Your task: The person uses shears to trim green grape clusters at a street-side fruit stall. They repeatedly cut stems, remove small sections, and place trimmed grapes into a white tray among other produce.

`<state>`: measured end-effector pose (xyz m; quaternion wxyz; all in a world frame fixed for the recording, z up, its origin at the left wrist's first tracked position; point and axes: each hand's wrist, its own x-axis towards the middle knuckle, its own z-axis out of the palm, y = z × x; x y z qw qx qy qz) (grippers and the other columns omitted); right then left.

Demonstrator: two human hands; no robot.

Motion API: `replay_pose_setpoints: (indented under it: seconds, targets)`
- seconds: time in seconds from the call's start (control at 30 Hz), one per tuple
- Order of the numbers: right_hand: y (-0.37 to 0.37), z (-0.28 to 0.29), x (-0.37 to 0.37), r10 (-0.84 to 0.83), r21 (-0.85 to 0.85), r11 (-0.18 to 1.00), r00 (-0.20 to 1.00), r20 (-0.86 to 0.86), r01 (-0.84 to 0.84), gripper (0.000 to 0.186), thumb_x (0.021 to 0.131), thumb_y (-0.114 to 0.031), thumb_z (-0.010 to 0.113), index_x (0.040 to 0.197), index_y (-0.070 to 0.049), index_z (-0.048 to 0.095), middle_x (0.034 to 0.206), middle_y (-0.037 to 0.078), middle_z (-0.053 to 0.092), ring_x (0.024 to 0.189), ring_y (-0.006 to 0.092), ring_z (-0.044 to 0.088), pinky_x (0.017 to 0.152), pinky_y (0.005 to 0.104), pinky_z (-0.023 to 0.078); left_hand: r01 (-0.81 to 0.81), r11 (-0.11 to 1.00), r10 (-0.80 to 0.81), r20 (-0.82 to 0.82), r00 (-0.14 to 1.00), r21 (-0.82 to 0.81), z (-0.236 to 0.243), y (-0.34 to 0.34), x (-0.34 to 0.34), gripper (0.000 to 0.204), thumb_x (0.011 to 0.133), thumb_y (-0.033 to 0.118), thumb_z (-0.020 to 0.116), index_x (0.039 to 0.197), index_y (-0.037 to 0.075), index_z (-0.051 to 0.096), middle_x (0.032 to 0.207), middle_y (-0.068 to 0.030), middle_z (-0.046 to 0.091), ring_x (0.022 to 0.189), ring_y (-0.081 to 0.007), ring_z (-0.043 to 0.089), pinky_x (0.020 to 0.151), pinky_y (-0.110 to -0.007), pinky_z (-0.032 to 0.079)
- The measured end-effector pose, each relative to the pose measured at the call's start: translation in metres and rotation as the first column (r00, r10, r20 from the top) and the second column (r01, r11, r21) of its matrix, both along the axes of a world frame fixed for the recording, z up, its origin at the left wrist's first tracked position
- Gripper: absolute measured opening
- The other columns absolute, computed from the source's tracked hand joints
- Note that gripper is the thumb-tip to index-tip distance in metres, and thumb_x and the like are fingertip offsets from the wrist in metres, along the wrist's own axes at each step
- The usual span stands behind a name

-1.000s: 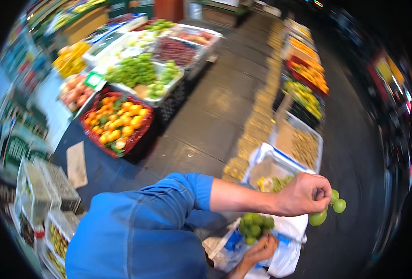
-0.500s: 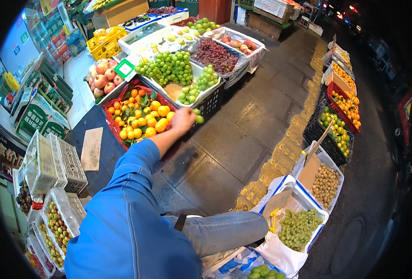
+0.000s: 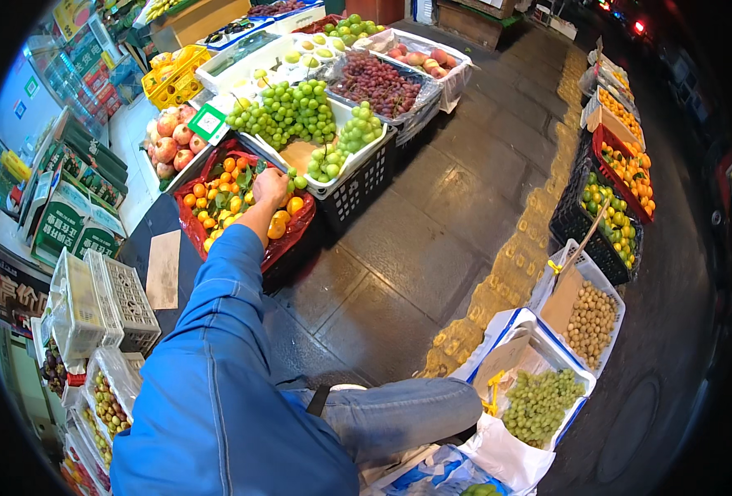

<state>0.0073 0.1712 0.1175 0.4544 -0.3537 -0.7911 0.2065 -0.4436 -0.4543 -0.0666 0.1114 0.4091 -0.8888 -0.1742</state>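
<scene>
green-and-white square sign (image 3: 208, 122) among the fruit crates, green-and-white cartons (image 3: 67, 221) stacked far left, brown cardboard tag (image 3: 164, 269) on dark bench, yellow sign (image 3: 68, 14) top left

Wore a bright blue long-sleeved top, the fabric smooth and creased in soft folds down the arm, the cuff ending just short of the bare hand (image 3: 270, 187). Below it, faded blue denim jeans over the bent leg, paler along the top of the thigh. Showed no glove, ring or watch.
</scene>
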Motion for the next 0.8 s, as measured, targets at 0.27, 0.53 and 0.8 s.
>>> replay_pose_setpoints:
  seconds: [0.27,0.53,0.8]
  targets:
    - [0.012,0.009,0.011,0.111,0.044,0.992,0.983,0.149,-0.118,0.021,0.100,-0.011,0.062,0.105,0.009,0.067,0.104,0.024,0.069,0.098,0.0324,0.068,0.086,0.0416,0.056,0.382,0.917,-0.395,-0.393,0.830,-0.115,-0.013,0.114,0.030,0.024,0.093,0.027,0.064,0.100,0.006,0.073,0.095,-0.0141,0.072,0.090,-0.0341,0.069,0.083,-0.041,0.054]
    - [0.040,0.059,0.016,0.221,-0.104,0.973,0.964,0.146,-0.207,0.012,0.079,0.007,0.070,0.091,0.005,0.073,0.085,0.013,0.065,0.077,0.0236,0.060,0.072,0.0328,0.047,0.815,-0.432,-0.781,-0.612,-0.124,0.386,0.044,0.441,0.185,0.039,0.090,0.021,0.067,0.124,0.003,0.066,0.104,-0.0134,0.069,0.094,-0.0236,0.067,0.083,-0.035,0.054]
    - [0.049,0.142,0.036,0.312,-0.038,0.950,0.936,0.165,-0.310,0.012,0.078,-0.001,0.079,0.087,0.001,0.072,0.072,0.008,0.060,0.066,0.0172,0.057,0.062,0.0293,0.045,-0.223,-0.932,-0.265,-0.957,-0.115,0.285,0.163,0.625,0.295,0.121,0.078,0.084,0.059,0.160,0.004,0.019,0.161,-0.0177,0.030,0.148,-0.0290,0.032,0.122,-0.041,0.025]
